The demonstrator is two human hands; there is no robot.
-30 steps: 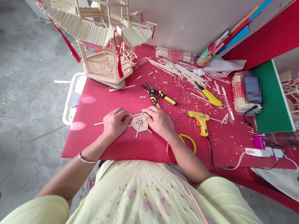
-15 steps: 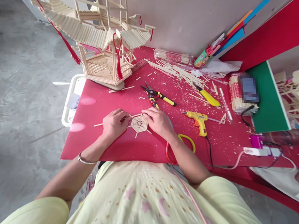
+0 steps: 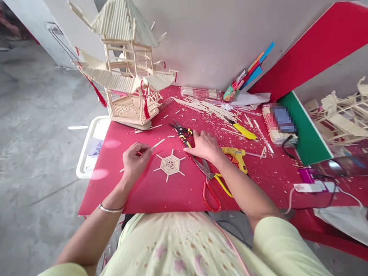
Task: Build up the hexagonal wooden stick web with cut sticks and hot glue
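Observation:
My left hand (image 3: 137,160) is closed on a thin wooden stick (image 3: 158,143), whose far end points up and right above the table. My right hand (image 3: 205,145) lies over the handles of the black-and-yellow cutting pliers (image 3: 181,130), its thumb and fingers apart; part of the handles is hidden beneath it. Between my hands, a hexagonal web-like piece of thin sticks (image 3: 170,165) rests flat on the red table. Scissors with red and yellow handles (image 3: 210,191) lie by my right wrist.
A stick-built pagoda (image 3: 129,78) with red tassels stands at the back left. Loose sticks (image 3: 207,107), a yellow utility knife (image 3: 245,131) and a yellow glue gun (image 3: 238,158) lie to the right. A white power strip (image 3: 307,187) sits farther right; a white tray (image 3: 84,162) is at left.
Both hands have let go of the hexagonal piece, which now lies flat. My left hand has drawn back with a stick; my right hand has moved over the cutting pliers. The view has tilted up.

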